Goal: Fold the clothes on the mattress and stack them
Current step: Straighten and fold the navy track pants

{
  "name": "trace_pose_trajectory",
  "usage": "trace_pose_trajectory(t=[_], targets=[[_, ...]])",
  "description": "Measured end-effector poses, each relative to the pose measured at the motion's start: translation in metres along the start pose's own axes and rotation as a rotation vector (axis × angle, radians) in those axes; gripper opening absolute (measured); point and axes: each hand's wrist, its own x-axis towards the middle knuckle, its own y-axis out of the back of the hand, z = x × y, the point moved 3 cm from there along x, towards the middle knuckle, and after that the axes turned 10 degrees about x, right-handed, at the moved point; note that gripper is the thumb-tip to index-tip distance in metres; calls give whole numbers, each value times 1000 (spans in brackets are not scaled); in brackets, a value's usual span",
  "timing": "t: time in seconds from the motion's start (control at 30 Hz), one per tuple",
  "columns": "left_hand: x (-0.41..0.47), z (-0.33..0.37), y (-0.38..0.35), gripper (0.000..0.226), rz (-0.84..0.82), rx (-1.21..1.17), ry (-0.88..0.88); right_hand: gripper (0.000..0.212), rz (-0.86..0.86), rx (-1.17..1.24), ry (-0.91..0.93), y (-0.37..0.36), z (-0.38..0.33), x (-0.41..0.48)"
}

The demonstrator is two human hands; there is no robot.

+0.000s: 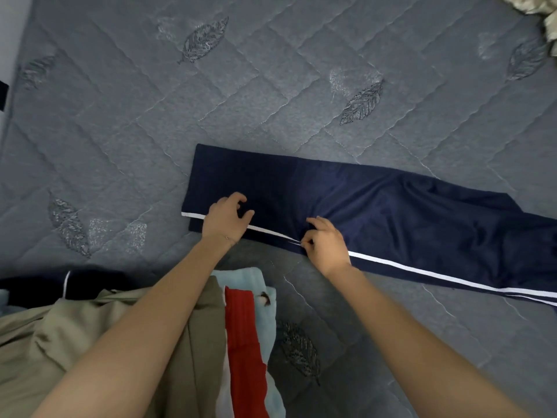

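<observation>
Left hand (pixel 227 217): rested on the folded left end of the pants (pixel 391 206), fingers curled with their tips down on the cloth and thumb apart. Whether it gripped any cloth could not be told.
Right hand (pixel 325 242): thumb and forefinger pinched the near edge of the pants at the white stripe (pixel 422 274), with the other fingers loosely bent above the cloth.
Pants: navy, lying flat on the mattress (pixel 120 116) at centre, running from the hands toward 3 o'clock and out past the frame edge.
Edges: the left end of the pants was square and doubled over. The stripe followed the near edge toward 4 o'clock. The mattress's side showed at 9 o'clock.
Pile of clothes (pixel 90 327): at 7 o'clock under the left forearm, in khaki, red and pale blue, apart from the pants.
Crumpled cloth (pixel 536 7): in the 1 o'clock corner, well apart from the pants.
Open room: quilted mattress surface stretched from 10 to 1 o'clock beyond the pants, and again at 5 o'clock beside the right forearm.
</observation>
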Motion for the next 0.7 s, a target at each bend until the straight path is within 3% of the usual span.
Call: trace_pose_trajectory(t=[0.07,0.2,0.3,0.7], targets=[[-1,20,-4,41,7,127,-77,22,-3,44,20,7,3,-6],[-9,65,-19,47,84,356,-239,52,61,-14,27,42,26,-17],[-15,101,-39,53,98,484,-320,61,135,-68,-47,77,65,-29],[-47,284,-144,66,145,615,-495,71,301,-113,-193,193,244,-118]])
